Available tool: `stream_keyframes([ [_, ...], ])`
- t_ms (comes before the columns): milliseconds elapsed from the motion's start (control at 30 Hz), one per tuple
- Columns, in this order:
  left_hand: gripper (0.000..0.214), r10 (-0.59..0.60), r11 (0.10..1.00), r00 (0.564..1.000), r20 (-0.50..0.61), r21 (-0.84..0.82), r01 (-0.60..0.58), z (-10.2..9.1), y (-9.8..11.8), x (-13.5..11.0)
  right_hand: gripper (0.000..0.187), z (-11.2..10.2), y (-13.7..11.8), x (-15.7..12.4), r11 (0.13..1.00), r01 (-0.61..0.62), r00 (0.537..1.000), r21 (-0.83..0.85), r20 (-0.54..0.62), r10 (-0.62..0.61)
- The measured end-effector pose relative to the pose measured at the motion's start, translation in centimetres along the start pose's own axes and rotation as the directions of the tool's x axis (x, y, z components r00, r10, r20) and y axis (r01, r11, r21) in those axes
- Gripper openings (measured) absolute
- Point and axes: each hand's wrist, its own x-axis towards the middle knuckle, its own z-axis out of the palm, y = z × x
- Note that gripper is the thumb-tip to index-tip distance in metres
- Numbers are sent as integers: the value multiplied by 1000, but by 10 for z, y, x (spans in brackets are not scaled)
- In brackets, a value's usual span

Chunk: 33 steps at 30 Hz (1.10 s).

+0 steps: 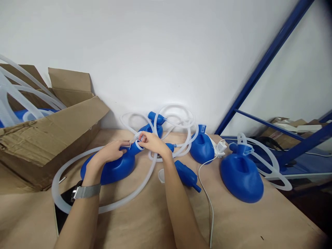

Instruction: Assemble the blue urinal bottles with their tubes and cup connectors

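Observation:
A blue plastic vessel (114, 169) with a neck lies on the wooden table in front of me. My left hand (111, 152) is closed round its neck, a metal watch on that wrist. My right hand (153, 142) pinches the end of a translucent white hose (121, 202) at the neck's mouth. That hose loops wide around the vessel across the table. A smaller blue connector piece (187, 175) with a white cap lies just right of my right forearm.
An open cardboard box (49, 138) with hoses and blue parts stands at the left. More blue vessels (241, 174) and coiled hoses (178, 121) lie at the back and right. A thin white cable (207, 197) crosses the table. A blue steel frame (267, 58) slants at the right.

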Motion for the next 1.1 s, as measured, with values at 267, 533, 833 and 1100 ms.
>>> stream_keyframes([
  [267, 58, -37, 998, 999, 17, 60, 36, 1, -3, 0, 7, 5, 8, -4, 978, 49, 985, 202, 155, -81],
  [533, 59, -92, 988, 995, 31, 130, 88, 1, -2, 0, 10, 10, 13, -1, 919, 6, 968, 393, 228, -104],
  [833, 71, -41, 990, 998, 52, 133, 34, -1, 0, -5, 32, 16, 18, 1, 928, 54, 962, 369, 231, -147],
  [1100, 55, -40, 988, 998, 41, 153, 33, 1, -3, -2, 28, 21, 22, 5, 890, -15, 968, 456, 230, -101],
])
